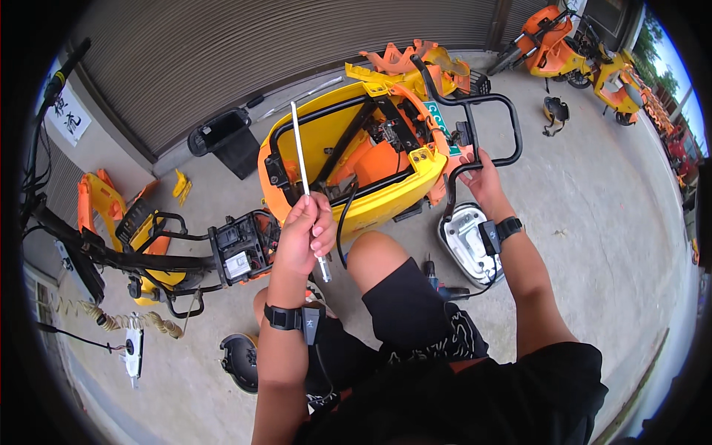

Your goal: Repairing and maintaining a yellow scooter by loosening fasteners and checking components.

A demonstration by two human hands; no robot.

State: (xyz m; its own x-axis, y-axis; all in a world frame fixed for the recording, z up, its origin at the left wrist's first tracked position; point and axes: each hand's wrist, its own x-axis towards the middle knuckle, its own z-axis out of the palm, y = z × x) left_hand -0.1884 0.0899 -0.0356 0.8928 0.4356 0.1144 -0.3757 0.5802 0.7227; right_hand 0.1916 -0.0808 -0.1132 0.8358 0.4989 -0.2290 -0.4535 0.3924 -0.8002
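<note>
My left hand [304, 236] is closed around a long, thin silver rod [300, 144] with a socket-like lower end. The rod stands nearly upright, tilted slightly left, in front of a partly stripped orange and yellow scooter body [386, 206]. That body is open on top, showing black frame tubes and wiring inside. At its right end, my right hand [483, 185] has its fingers on the bent black tubular rack [513, 126], appearing to grip it. Below that hand lies a rounded whitish seat-shaped part [469, 241] on the concrete.
A power drill [437, 288] lies by my knee. To the left are a black frame with a battery-like box [239, 256] and a black bin [222, 141]. Loose orange panels [400, 61] lie by the shutter. Other scooters [552, 48] stand at far right.
</note>
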